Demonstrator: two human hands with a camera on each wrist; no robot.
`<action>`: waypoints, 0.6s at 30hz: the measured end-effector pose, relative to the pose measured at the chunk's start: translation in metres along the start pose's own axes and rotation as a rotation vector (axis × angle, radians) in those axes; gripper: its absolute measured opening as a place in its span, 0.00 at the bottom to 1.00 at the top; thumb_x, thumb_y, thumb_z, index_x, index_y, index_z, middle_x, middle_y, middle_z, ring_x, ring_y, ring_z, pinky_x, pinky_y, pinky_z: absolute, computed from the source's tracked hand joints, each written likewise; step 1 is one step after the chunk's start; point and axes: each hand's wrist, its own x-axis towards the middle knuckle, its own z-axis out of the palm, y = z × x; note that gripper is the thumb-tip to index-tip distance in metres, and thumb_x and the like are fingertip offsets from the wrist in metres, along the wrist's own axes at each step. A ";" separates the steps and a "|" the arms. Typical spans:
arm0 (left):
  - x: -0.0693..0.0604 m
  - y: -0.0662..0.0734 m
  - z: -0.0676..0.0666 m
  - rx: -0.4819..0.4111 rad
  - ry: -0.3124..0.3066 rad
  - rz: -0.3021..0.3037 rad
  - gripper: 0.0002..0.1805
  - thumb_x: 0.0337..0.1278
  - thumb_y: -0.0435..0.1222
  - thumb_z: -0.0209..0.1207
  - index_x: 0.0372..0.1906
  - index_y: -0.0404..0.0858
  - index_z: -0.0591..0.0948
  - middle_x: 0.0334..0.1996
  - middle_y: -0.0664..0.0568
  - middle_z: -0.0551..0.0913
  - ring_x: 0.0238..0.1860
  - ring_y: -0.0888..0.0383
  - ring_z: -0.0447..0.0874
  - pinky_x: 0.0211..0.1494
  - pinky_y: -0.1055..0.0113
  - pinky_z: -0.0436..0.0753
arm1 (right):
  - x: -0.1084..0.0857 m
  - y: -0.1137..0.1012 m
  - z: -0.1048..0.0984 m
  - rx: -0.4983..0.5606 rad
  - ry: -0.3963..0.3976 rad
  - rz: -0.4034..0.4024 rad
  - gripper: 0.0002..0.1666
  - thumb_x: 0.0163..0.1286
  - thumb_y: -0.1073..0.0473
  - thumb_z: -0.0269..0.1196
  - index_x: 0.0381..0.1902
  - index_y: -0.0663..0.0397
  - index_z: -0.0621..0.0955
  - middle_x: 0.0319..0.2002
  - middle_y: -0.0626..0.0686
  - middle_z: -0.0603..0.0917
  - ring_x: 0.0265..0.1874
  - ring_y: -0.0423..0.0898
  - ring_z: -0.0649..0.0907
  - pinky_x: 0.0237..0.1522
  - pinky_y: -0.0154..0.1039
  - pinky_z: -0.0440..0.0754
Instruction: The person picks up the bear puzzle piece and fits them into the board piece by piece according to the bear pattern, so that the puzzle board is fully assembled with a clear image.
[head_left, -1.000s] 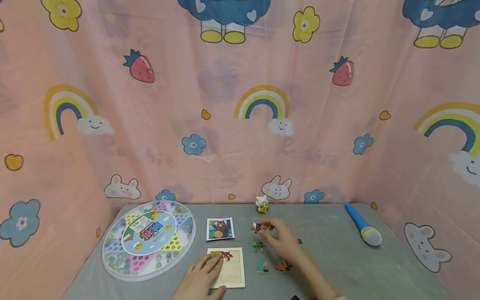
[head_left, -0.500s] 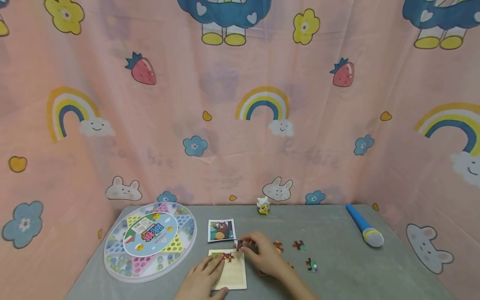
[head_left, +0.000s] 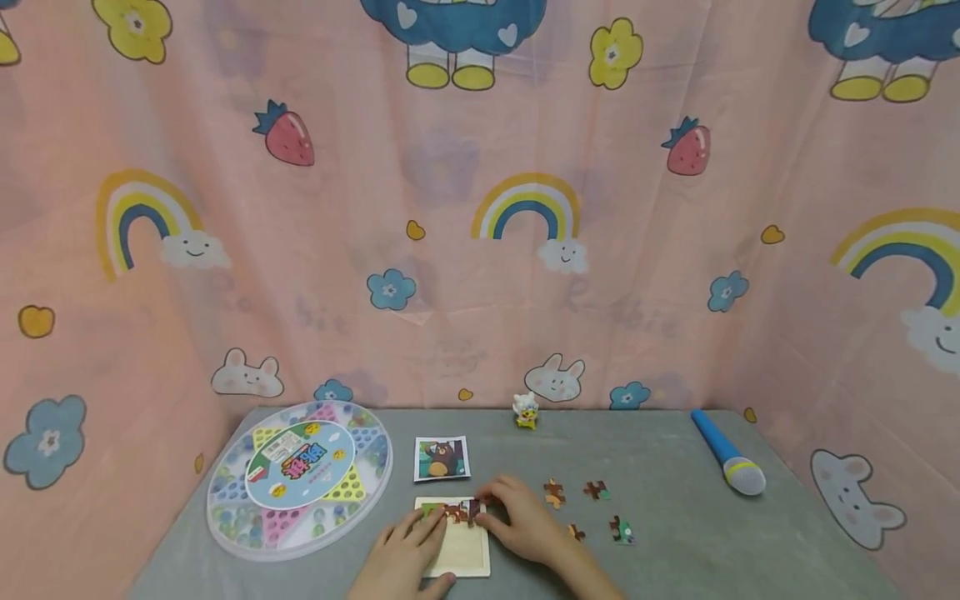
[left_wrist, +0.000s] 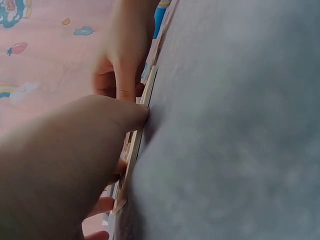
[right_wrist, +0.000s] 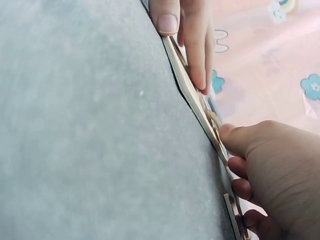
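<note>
left hand [head_left: 402,550] lies spread over left edge of wooden tray [head_left: 467,554], right hand [head_left: 517,521] pinches dark puzzle piece [head_left: 475,509] at tray's far right corner, game-board label [head_left: 300,464] near bench's [head_left: 690,550] left edge bears characters too small to read.

Card [head_left: 441,458] behind tray [head_left: 463,554], pieces [head_left: 554,493] at right

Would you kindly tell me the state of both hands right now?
Left hand: open, resting on the puzzle board.
Right hand: closed, pinching a puzzle piece at the board's corner.
</note>
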 end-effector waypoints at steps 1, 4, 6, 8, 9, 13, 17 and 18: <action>0.000 0.000 -0.001 -0.004 0.009 0.001 0.44 0.69 0.67 0.57 0.75 0.39 0.77 0.77 0.49 0.73 0.74 0.38 0.70 0.68 0.35 0.75 | 0.000 0.001 0.000 -0.012 0.000 -0.004 0.11 0.75 0.54 0.70 0.51 0.50 0.86 0.45 0.42 0.82 0.45 0.38 0.79 0.50 0.41 0.83; 0.001 0.002 -0.006 -0.017 0.039 0.024 0.41 0.69 0.64 0.60 0.73 0.39 0.79 0.75 0.47 0.75 0.72 0.37 0.73 0.68 0.36 0.76 | 0.001 0.002 0.000 -0.033 -0.004 -0.009 0.12 0.75 0.53 0.70 0.52 0.49 0.86 0.46 0.42 0.82 0.46 0.38 0.79 0.51 0.42 0.83; 0.003 0.004 -0.009 -0.036 0.051 0.044 0.38 0.69 0.62 0.61 0.72 0.40 0.80 0.74 0.46 0.76 0.71 0.37 0.74 0.68 0.36 0.77 | 0.001 0.003 0.000 -0.043 -0.006 -0.010 0.12 0.75 0.52 0.70 0.52 0.49 0.86 0.45 0.42 0.82 0.46 0.38 0.79 0.51 0.42 0.83; 0.005 0.006 -0.012 -0.045 0.053 0.065 0.37 0.70 0.61 0.61 0.72 0.41 0.80 0.74 0.47 0.76 0.70 0.39 0.75 0.67 0.37 0.78 | 0.001 0.004 -0.001 -0.047 -0.006 -0.013 0.12 0.75 0.52 0.70 0.52 0.49 0.86 0.45 0.42 0.81 0.46 0.38 0.79 0.51 0.42 0.83; 0.006 0.007 -0.012 -0.047 0.048 0.071 0.37 0.70 0.61 0.61 0.73 0.42 0.79 0.74 0.47 0.76 0.70 0.40 0.75 0.68 0.37 0.77 | 0.001 0.004 -0.001 -0.050 -0.006 -0.015 0.12 0.75 0.52 0.70 0.52 0.49 0.86 0.45 0.42 0.81 0.45 0.38 0.78 0.51 0.42 0.83; 0.009 0.010 -0.011 -0.041 0.043 0.087 0.36 0.71 0.61 0.60 0.76 0.46 0.77 0.75 0.49 0.75 0.69 0.43 0.75 0.67 0.37 0.76 | 0.001 0.004 0.000 -0.062 -0.006 -0.016 0.12 0.75 0.52 0.70 0.52 0.49 0.86 0.45 0.41 0.80 0.45 0.38 0.78 0.50 0.42 0.83; 0.008 0.012 -0.009 -0.014 0.060 0.087 0.36 0.70 0.61 0.60 0.76 0.48 0.77 0.74 0.50 0.76 0.68 0.44 0.75 0.66 0.36 0.76 | 0.000 0.002 0.001 -0.064 -0.009 -0.014 0.13 0.75 0.52 0.70 0.52 0.49 0.86 0.45 0.41 0.80 0.46 0.38 0.78 0.51 0.43 0.83; 0.007 0.012 -0.009 0.000 0.065 0.088 0.36 0.70 0.61 0.60 0.75 0.49 0.77 0.74 0.50 0.76 0.67 0.45 0.75 0.66 0.36 0.76 | 0.000 0.002 0.001 -0.062 -0.010 -0.012 0.13 0.75 0.52 0.70 0.51 0.49 0.86 0.45 0.41 0.81 0.46 0.38 0.78 0.51 0.43 0.83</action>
